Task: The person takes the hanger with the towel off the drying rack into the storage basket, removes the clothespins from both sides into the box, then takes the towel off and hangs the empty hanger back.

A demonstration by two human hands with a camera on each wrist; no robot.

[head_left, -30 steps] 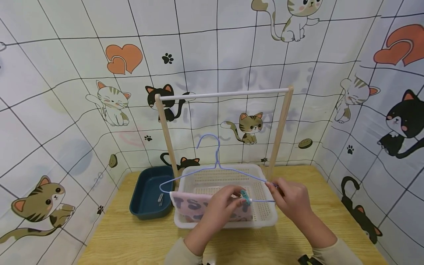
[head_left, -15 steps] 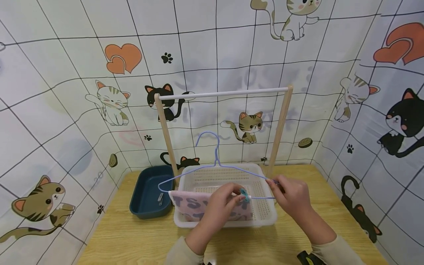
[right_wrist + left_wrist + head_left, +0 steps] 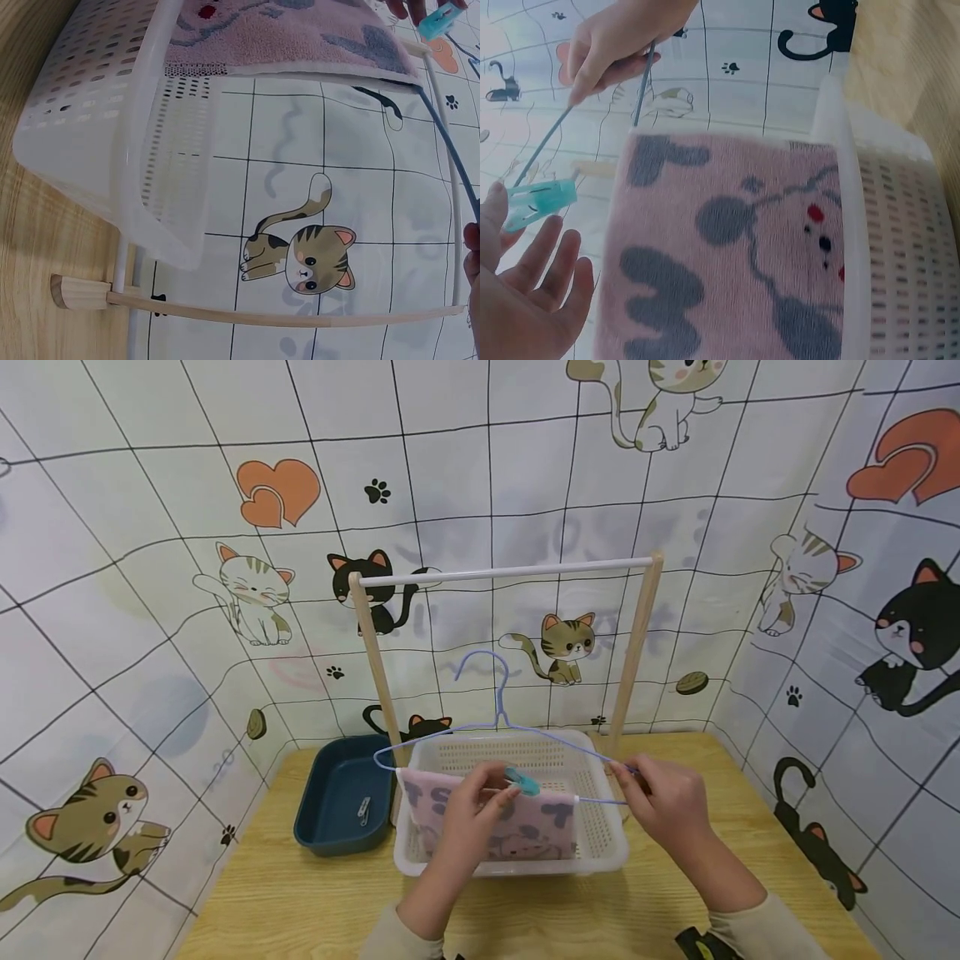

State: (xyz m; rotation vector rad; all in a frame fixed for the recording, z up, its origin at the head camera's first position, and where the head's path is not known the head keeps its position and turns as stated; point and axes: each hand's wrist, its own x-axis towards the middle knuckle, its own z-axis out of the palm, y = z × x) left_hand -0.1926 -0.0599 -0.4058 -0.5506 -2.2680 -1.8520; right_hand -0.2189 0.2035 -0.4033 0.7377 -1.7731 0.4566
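My left hand (image 3: 474, 806) pinches a teal clothespin (image 3: 522, 782) between thumb and fingers, in front of the towel's upper edge in the head view. In the left wrist view the clothespin (image 3: 544, 204) is apart from the cloth. A pink towel (image 3: 536, 831) with grey letters and a cartoon print is draped over the lower bar of a thin blue-violet hanger (image 3: 551, 737). My right hand (image 3: 667, 797) grips the hanger's right end. The hanger's hook points up and to the left, touching nothing. Its far right corner is hidden in my right hand.
A white perforated basket (image 3: 611, 852) stands under the towel. To its left lies a dark blue tray (image 3: 322, 814) with a small metallic clip (image 3: 363, 811) inside. Behind rises a wooden rack with a white rod (image 3: 502, 573), all on a wooden table (image 3: 285, 902).
My left hand and the clothespin have moved left, away from the towel's right edge, which now shows. The hanger and towel have shifted slightly up and right. My right hand keeps its grip.
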